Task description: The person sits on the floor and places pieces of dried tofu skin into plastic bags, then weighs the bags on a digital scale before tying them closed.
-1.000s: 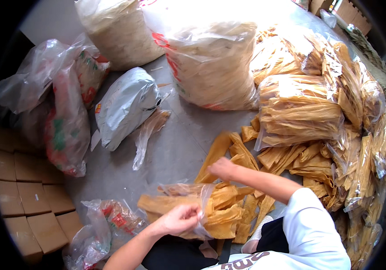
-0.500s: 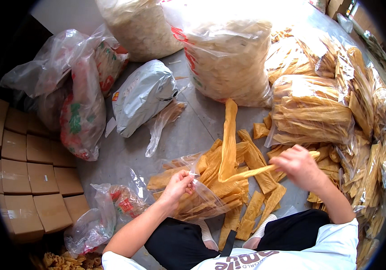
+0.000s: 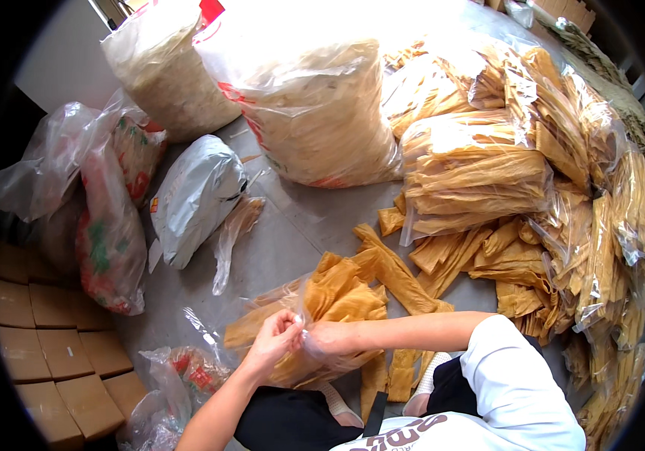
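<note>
A clear plastic bag (image 3: 300,368) full of flat, tan dried strips (image 3: 341,293) lies on the floor in front of my feet. My left hand (image 3: 273,338) pinches the edge of this bag at its mouth. Right beside it, my right hand (image 3: 326,338) reaches across from the right, at the bag's mouth and partly behind the plastic. Its fingers are mostly hidden, so whether they grip anything does not show. Loose tan strips (image 3: 397,270) spread from the bag toward the right, and some lie between my shoes.
A filled plastic bag (image 3: 480,177) of strips and a large strip pile (image 3: 600,263) are at the right. Tall sacks (image 3: 315,113) stand at the back. A grey-white bag (image 3: 198,195), a red-printed plastic bag (image 3: 112,248) and stacked cardboard boxes (image 3: 52,353) are on the left.
My right hand has come left to the bag beside my left hand. The long folded strip it held no longer shows in it. The view has swung right.
</note>
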A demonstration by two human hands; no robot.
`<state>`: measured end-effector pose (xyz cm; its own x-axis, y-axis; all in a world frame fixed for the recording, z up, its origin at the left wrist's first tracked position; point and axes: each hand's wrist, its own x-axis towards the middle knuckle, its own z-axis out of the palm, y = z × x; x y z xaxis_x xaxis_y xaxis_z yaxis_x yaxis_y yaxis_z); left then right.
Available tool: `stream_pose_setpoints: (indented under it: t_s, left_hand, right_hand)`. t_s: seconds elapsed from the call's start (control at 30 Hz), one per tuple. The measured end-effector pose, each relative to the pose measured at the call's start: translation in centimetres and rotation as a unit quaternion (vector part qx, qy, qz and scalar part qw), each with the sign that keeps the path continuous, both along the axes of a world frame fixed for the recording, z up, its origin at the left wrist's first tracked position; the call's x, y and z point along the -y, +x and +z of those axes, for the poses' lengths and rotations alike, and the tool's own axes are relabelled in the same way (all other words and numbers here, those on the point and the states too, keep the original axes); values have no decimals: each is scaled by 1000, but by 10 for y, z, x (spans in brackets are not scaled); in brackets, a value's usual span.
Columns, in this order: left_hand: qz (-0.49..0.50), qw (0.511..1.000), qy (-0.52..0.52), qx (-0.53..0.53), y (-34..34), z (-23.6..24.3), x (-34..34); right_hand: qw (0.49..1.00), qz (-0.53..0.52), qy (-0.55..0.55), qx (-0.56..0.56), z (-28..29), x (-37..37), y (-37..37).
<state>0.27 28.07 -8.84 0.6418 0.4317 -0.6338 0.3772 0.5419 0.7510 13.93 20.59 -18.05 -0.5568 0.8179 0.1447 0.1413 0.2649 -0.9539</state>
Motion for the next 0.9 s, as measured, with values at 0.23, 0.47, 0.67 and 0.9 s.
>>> stream_pose_setpoints:
  t_s: [0.23, 0.47, 0.67, 0.9]
  left_hand:
    - [-7, 1000, 16, -25, -6, 2, -3]
    - [-22, 998, 36, -38, -5, -6, -2]
    - [-42, 993, 107, -28, -6, -4, -2]
    - [3, 996, 88, 6, -3, -5, -5]
  right_hand:
    - [926, -173, 87, 324, -1, 4, 102]
    - [787, -313, -200, 492, -92, 72, 165]
    - [782, -399, -303, 371, -34, 47, 191]
    - [855, -467, -218, -61, 121, 32, 184]
